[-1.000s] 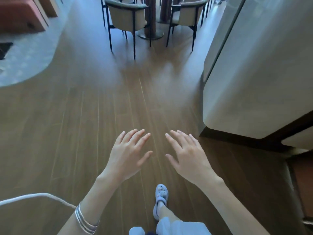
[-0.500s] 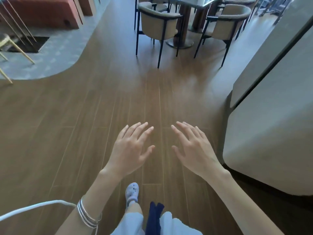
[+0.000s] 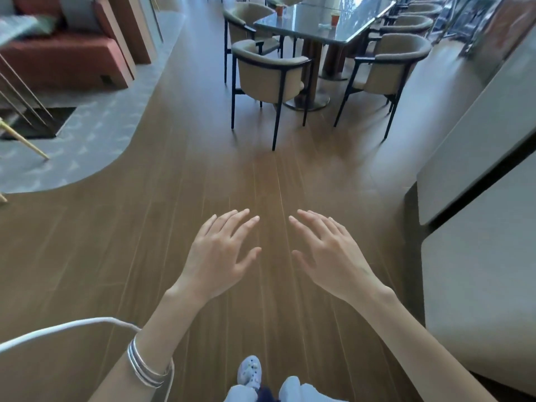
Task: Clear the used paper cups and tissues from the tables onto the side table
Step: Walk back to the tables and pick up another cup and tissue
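Both hands hang in the air over the wooden floor (image 3: 174, 227), palms down and holding nothing. The left hand (image 3: 220, 253) has its fingers straight and slightly fanned, thumb out to the side. The right hand (image 3: 327, 256) mirrors it just beside, fingers loose and spread, and the 2 do not touch. Silver bangles (image 3: 145, 364) circle the left wrist, and a white cable (image 3: 66, 326) arcs behind that forearm. A pale shoe (image 3: 249, 369) shows at the bottom edge, between the arms. The task's things are well ahead of the hands, at the top of the view. A long dark glossy table (image 3: 333, 39) carries 2 small orange-brown paper cups, 1 cup (image 3: 279, 9) toward its left side and another cup (image 3: 335, 18) nearer its right edge. A pale crumpled scrap (image 3: 324, 25) lies just beside the second cup; it may be a tissue, but it is too small to tell. Beige armchairs with dark thin legs ring the table, the nearest chair (image 3: 269, 74) with its back to the camera and a second chair (image 3: 388, 65) to its right. On the left, a grey patterned rug (image 3: 87, 140) curves into the floor, with a red sofa (image 3: 63, 59) behind it. A large pale cabinet (image 3: 478, 256) fills the right side, close by the right arm.
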The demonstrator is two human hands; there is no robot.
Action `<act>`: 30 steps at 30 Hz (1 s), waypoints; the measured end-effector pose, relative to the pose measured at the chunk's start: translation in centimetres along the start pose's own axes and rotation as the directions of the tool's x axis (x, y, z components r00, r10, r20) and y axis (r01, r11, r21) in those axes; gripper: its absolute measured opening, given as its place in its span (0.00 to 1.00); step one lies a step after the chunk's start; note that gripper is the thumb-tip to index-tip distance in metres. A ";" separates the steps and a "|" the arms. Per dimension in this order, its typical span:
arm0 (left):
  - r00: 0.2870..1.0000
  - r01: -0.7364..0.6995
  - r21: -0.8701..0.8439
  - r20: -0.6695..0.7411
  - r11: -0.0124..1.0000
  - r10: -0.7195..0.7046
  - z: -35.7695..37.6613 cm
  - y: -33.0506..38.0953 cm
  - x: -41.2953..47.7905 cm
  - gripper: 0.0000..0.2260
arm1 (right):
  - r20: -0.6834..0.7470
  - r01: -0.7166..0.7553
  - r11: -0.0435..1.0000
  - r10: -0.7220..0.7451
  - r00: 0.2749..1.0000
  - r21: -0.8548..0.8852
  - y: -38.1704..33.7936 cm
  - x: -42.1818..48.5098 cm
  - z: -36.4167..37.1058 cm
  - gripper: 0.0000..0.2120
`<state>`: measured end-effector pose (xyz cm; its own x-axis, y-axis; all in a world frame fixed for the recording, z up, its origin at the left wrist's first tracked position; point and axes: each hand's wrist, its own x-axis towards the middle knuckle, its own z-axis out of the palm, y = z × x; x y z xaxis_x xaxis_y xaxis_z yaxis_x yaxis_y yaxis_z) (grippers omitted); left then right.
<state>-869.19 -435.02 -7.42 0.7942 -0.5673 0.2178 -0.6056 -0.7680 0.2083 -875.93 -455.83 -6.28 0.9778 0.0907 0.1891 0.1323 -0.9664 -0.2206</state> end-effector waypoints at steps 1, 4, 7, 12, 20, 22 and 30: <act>1.000 -0.005 0.007 -0.010 1.000 0.005 -0.4 -1.3 1.7 0.23 | -0.028 -0.001 1.000 0.001 1.000 0.002 0.0 2.0 0.0 0.27; 1.000 0.005 0.007 -0.026 1.000 -0.005 -0.7 -4.4 6.0 0.23 | -0.070 -0.006 1.000 0.006 0.998 0.002 0.5 7.1 0.5 0.27; 1.000 0.009 -0.009 -0.017 1.000 -0.009 0.2 -6.7 9.3 0.23 | -0.049 -0.009 1.000 0.009 0.999 -0.005 1.5 11.1 1.8 0.27; 1.000 0.027 -0.016 0.017 1.000 -0.027 2.8 -10.2 15.1 0.23 | 0.011 0.008 1.000 -0.007 1.000 -0.011 4.7 18.0 4.6 0.27; 0.998 0.057 0.013 -0.006 0.998 -0.057 4.5 -15.7 30.9 0.23 | 0.036 0.056 0.998 -0.055 0.998 -0.003 12.0 33.9 4.6 0.26; 0.998 0.063 0.012 -0.020 0.998 -0.063 4.4 -16.8 35.1 0.23 | 0.039 0.067 0.998 -0.067 0.997 -0.010 13.9 38.2 4.0 0.26; 0.990 0.110 0.010 -0.089 0.994 -0.108 5.7 -22.0 47.0 0.23 | 0.023 0.144 0.989 -0.144 0.989 -0.007 18.7 52.5 4.3 0.27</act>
<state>-818.28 -446.49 -7.16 0.8475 -0.4520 0.2783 -0.5145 -0.8285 0.2210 -821.43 -468.10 -4.57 0.9520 0.2346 0.1969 0.2710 -0.9447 -0.1846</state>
